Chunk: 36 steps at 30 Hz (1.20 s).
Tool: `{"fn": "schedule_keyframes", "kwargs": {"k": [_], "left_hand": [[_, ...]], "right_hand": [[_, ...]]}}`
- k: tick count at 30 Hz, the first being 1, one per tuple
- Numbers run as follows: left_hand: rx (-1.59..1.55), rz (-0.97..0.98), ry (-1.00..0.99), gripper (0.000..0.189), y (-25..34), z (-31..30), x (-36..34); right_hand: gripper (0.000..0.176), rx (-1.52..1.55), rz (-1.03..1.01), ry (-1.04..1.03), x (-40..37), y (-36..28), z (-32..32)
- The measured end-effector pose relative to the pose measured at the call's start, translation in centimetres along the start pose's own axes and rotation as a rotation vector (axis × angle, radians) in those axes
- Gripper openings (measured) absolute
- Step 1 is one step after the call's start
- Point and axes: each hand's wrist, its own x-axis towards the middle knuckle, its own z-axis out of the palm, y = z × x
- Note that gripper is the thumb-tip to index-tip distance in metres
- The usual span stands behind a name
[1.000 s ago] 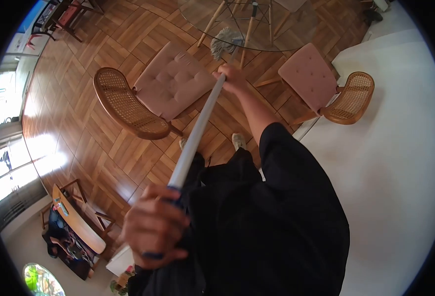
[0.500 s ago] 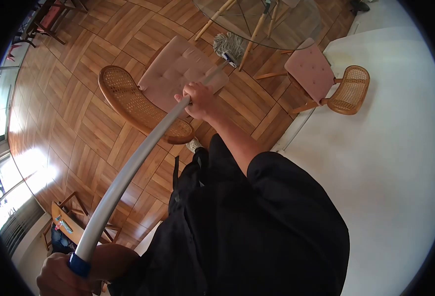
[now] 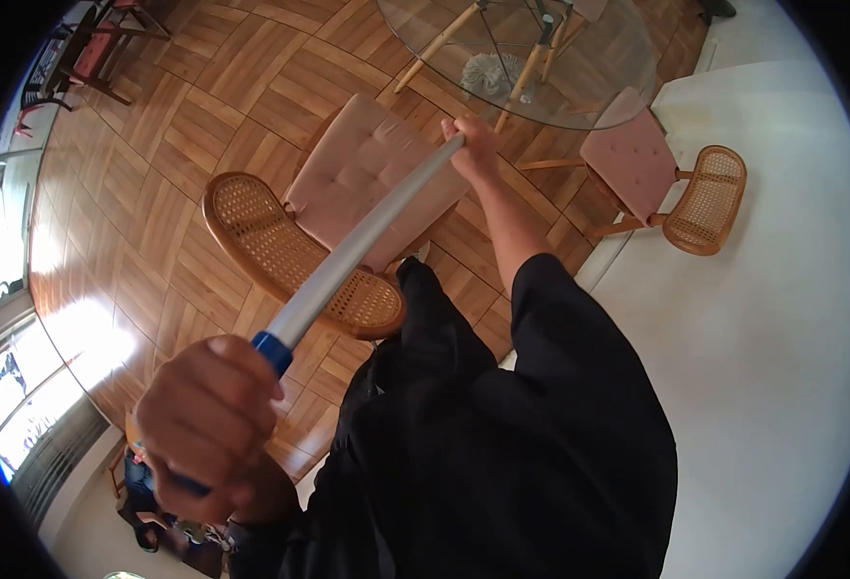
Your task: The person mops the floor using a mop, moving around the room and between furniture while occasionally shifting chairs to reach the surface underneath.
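Nearest the camera, low on the left, the left hand (image 3: 211, 425) is closed in a fist around the top end of a mop, its fingers wrapped over the blue grip (image 3: 273, 349) that caps the grey mop handle (image 3: 367, 236). Beside and below it, the person's black clothing (image 3: 502, 444) fills the lower middle of the view. The handle runs up and away from the fist on a slant, passing over the rattan back of a chair (image 3: 280, 251) whose seat carries a pink tufted cushion (image 3: 377, 183). Farther along, the right hand (image 3: 473, 140), at the end of an outstretched arm in a black sleeve, is curled tight around the shaft, so both hands are clamped on the same pole, well apart from each other. Beyond that hand, the handle goes in under the rim of a round glass table (image 3: 599, 68) with pale wooden legs, and the stringy grey mop head (image 3: 491, 72) shows through the glass, down on the parquet floor (image 3: 184, 125) among the table legs. To the right of the table stands a second chair (image 3: 710, 198) of the same kind, with a pink seat pad, at the edge where the wood meets a white floor area (image 3: 782, 338). Bright windows show at the far left
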Motion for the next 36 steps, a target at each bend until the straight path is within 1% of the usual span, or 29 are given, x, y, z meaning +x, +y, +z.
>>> {"fn": "schedule_keyframes", "kwargs": {"k": [3, 4, 6, 9, 11, 13, 16, 17, 20, 23, 25, 27, 29, 31, 32, 35, 36], "left_hand": [[0.006, -0.077, 0.001, 0.017, -1.8, -1.5, -0.4], [-0.006, -0.074, 0.028, 0.022, -1.8, -1.8, -0.6], [-0.033, -0.065, 0.086, 0.031, -0.8, -1.9, -1.4], [0.005, -0.035, 0.165, 0.031, 1.4, -2.3, -2.3], [0.039, -0.007, 0.180, 0.031, 2.6, -2.8, -2.3], [0.082, 0.031, 0.178, 0.032, 3.9, -3.0, -2.4], [0.134, 0.086, 0.151, 0.032, 5.6, -3.2, -2.3], [0.147, 0.105, 0.140, 0.032, 6.1, -3.2, -2.2], [0.178, 0.153, 0.126, 0.032, 7.0, -3.6, -2.5], [0.214, 0.180, 0.125, 0.033, 6.6, -3.5, -3.3], [0.246, 0.178, 0.128, 0.033, 5.4, -2.9, -4.2], [0.266, 0.040, 0.121, 0.033, 3.2, -1.3, -5.2], [0.200, -0.197, 0.107, 0.018, -0.3, 0.5, -5.5], [0.217, -0.169, 0.098, 0.015, -4.8, 2.1, -5.6], [0.218, -0.169, 0.127, 0.014, -7.0, 2.5, -6.2], [0.251, -0.205, 0.190, 0.015, -10.6, 2.8, -8.6], [0.269, -0.221, 0.209, 0.016, -11.0, 2.7, -9.1]], "right_hand": [[0.041, 0.071, 0.014, -0.017, 1.7, 1.6, 1.5], [0.042, 0.099, 0.009, -0.013, 2.1, 1.7, 1.8], [0.037, 0.136, 0.029, 0.011, 1.4, 0.3, 2.5], [0.034, 0.200, -0.007, 0.077, -0.4, -5.2, 2.8], [0.035, 0.333, 0.012, 0.060, -1.8, -11.0, 2.8], [0.034, 0.403, -0.006, 0.042, -3.0, -16.1, 2.7], [0.033, 0.523, 0.001, -0.036, -4.8, -20.1, 3.4], [0.033, 0.507, 0.017, -0.045, -4.9, -20.8, 3.3], [0.037, 0.402, 0.097, -0.151, -3.7, -18.7, 3.2], [0.039, 0.337, 0.014, -0.059, -1.4, -15.5, 4.3], [0.036, 0.294, 0.056, -0.075, 0.1, -11.6, 5.4], [0.029, 0.211, 0.061, -0.153, 1.9, -7.2, 5.3], [0.025, -0.057, 0.046, -0.109, 2.3, -4.0, 4.2], [0.028, -0.333, 0.061, 0.011, 0.9, -1.1, 5.1], [0.030, -0.471, 0.069, 0.073, 0.4, -0.3, 5.4], [0.039, -0.282, 0.027, -0.132, -1.3, -2.1, 3.9], [0.038, -0.202, 0.108, -0.175, -1.8, -3.3, 3.6]]}}
